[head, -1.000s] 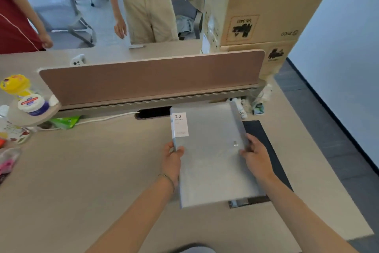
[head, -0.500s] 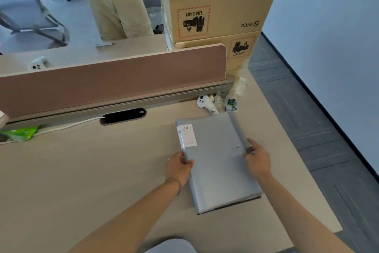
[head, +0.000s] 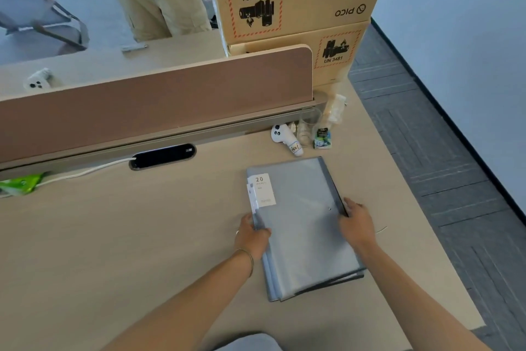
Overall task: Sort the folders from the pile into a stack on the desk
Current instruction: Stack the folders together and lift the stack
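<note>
A stack of grey folders lies flat on the light wooden desk, right of centre. The top folder carries a white label reading "20". Edges of lower folders peek out at the left and bottom. My left hand presses the stack's left edge, thumb on the top cover. My right hand grips the dark spine on the right edge.
A brown partition runs along the desk's back, with a black cable slot and white cable. A white controller, a glass and a small packet sit behind the stack. Cardboard boxes tower beyond. A person stands at the far side.
The grey folder came down from a raised, tilted hold onto the stack on the desk. My view has swung to the right, and both hands have stayed on the folder's edges.
</note>
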The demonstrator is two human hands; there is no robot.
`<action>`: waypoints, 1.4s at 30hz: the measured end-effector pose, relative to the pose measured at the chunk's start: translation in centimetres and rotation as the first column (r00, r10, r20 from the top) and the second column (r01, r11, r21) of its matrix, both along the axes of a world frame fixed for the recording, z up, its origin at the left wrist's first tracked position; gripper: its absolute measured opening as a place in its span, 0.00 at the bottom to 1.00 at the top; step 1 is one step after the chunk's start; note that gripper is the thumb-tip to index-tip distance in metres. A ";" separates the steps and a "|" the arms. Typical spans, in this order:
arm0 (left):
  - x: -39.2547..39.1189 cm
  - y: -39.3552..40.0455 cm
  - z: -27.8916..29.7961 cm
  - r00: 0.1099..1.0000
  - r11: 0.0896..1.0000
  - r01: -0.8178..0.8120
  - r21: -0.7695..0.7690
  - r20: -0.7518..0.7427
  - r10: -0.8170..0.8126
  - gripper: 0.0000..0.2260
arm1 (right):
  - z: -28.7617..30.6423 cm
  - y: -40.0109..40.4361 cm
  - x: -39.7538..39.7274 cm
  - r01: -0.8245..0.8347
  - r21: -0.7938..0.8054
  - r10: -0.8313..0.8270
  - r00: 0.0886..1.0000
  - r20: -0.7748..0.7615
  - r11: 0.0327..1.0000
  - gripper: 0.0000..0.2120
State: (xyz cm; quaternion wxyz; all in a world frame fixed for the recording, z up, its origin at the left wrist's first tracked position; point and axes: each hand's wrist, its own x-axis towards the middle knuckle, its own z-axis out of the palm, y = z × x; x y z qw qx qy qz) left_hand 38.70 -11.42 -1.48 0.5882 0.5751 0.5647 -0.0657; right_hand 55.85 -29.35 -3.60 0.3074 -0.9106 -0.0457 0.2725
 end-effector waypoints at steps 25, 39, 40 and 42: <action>1.7 1.2 6.4 0.888 0.976 -0.198 -0.091 0.404 0.218 0.28 | 2.4 1.5 -2.0 0.346 0.338 -0.235 0.915 -0.329 0.875 0.36; -3.0 5.6 7.1 0.893 0.897 -0.101 0.431 0.436 -0.109 0.11 | 9.3 6.3 -2.9 0.252 0.707 -0.266 0.960 -0.093 0.661 0.19; -3.0 5.8 6.8 0.889 0.890 -0.093 0.446 0.440 -0.127 0.10 | 9.3 6.4 -3.0 0.246 0.704 -0.266 0.960 -0.084 0.666 0.19; -2.8 5.8 6.4 0.880 0.874 -0.058 0.482 0.438 -0.184 0.09 | 8.6 6.5 -2.9 0.224 0.704 -0.241 0.967 -0.077 0.674 0.22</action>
